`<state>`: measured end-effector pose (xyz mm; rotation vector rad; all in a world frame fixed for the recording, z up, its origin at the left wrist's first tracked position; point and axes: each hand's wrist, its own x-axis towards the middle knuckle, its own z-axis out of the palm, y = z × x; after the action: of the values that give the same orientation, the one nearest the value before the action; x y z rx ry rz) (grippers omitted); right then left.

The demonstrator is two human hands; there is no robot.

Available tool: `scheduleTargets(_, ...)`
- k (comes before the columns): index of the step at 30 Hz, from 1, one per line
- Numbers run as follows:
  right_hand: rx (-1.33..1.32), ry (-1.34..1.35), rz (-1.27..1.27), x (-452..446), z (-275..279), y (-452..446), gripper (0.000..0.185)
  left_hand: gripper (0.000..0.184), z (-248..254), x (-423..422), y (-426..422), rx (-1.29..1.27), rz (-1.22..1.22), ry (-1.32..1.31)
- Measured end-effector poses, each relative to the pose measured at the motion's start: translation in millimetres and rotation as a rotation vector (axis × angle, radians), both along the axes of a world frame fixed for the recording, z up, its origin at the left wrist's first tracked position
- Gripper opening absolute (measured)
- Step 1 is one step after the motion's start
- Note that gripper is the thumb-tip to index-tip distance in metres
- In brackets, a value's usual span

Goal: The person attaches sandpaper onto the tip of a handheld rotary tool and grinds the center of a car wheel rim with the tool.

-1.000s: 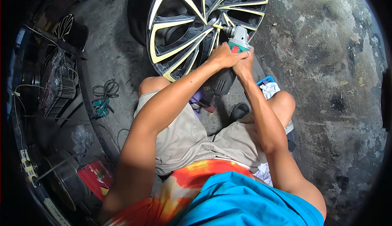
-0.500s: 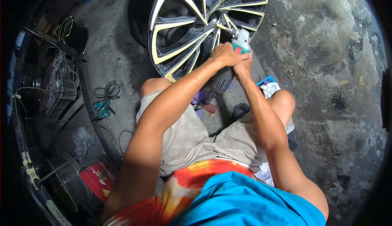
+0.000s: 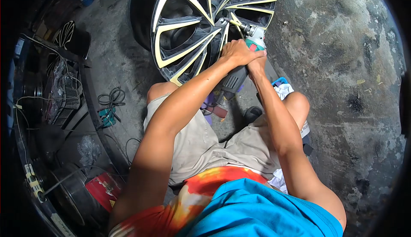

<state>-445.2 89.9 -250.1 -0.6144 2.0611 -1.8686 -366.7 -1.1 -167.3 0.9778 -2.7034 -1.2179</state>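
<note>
A large black alloy wheel rim (image 3: pixel 159 46) with pale yellow spoke faces stands tilted in front of my knees. Both hands are wrapped round an angle grinder (image 3: pixel 234 81), which has a black body, a green collar and a silver head. My left hand (image 3: pixel 239 52) closes over the tool from the left, by the green collar. On the other side my right hand (image 3: pixel 257 64) grips the same section, its fingers partly hidden. A thin yellowish disc, seen nearly edge-on, sits at the rim's hub area; whether it touches the metal I cannot tell.
A second wheel rim (image 3: pixel 81 40) sits at the far left beside a rack. A green tool with a coiled cord (image 3: pixel 108 116) lies on the floor. At lower left is a red box (image 3: pixel 104 190). White crumpled material (image 3: pixel 283 90) is near my right knee.
The view has shifted slightly, so the rim appears a little higher and further left. The grinder's head sits slightly lower relative to the rim's hub; both hands keep their grip.
</note>
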Motion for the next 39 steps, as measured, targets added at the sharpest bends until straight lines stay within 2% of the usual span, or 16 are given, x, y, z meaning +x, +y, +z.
scheduleTargets(4, -0.022, -0.047, 0.037, 6, -11, 0, 0.012, 0.099, 1, 10, 5, 0.003, 0.027, -0.029)
scheduleTargets(8, -0.001, -0.09, 0.03, 9, 3, 1, 0.013, 0.099, 3, 12, 5, -0.005, 0.028, -0.038)
scheduleTargets(10, 0.005, -0.107, 0.026, 10, 8, 1, 0.014, 0.108, 0, 5, 0, -0.003, 0.0, -0.014)
scheduleTargets(12, -0.045, -0.157, 0.017, -18, -25, 1, 0.051, 0.11, -1, 0, -2, -0.029, -0.009, 0.014)
scheduleTargets(14, -0.04, -0.156, 0.022, -23, -30, 3, 0.051, 0.11, -1, 0, 0, -0.02, -0.006, -0.019)
scheduleTargets(16, 0.012, -0.106, 0.045, 4, -9, 1, 0.013, 0.109, 0, 4, 0, -0.043, -0.02, -0.06)
scheduleTargets(18, -0.004, -0.252, 0.083, 20, -4, 4, 0.013, 0.108, 6, 13, 4, -0.094, -0.049, -0.105)
scheduleTargets(20, 0.049, -0.386, 0.121, 29, -1, 6, 0.018, 0.097, 16, 19, 6, -0.123, -0.043, -0.171)
scheduleTargets(23, -0.101, -0.549, 0.159, 38, -4, 1, 0.014, 0.089, 32, 25, 7, -0.175, -0.037, -0.249)
scheduleTargets(24, -0.06, -0.6, 0.139, 39, -5, 1, 0.015, 0.089, 33, 25, 7, -0.185, -0.036, -0.258)
scheduleTargets(28, -0.064, -0.635, 0.111, 37, -5, -1, 0.014, 0.087, 29, 20, 9, -0.214, -0.052, -0.271)
scheduleTargets(31, -0.085, -0.643, 0.112, 30, -7, 4, 0.013, 0.096, 24, 14, 6, -0.198, -0.101, -0.222)
scheduleTargets(34, -0.101, -0.644, 0.116, 27, -4, 4, 0.013, 0.095, 22, 11, 5, -0.204, -0.12, -0.201)
scheduleTargets(39, -0.161, -0.783, 0.186, 45, 6, 6, 0.015, 0.094, 23, 18, 6, -0.214, -0.111, -0.241)
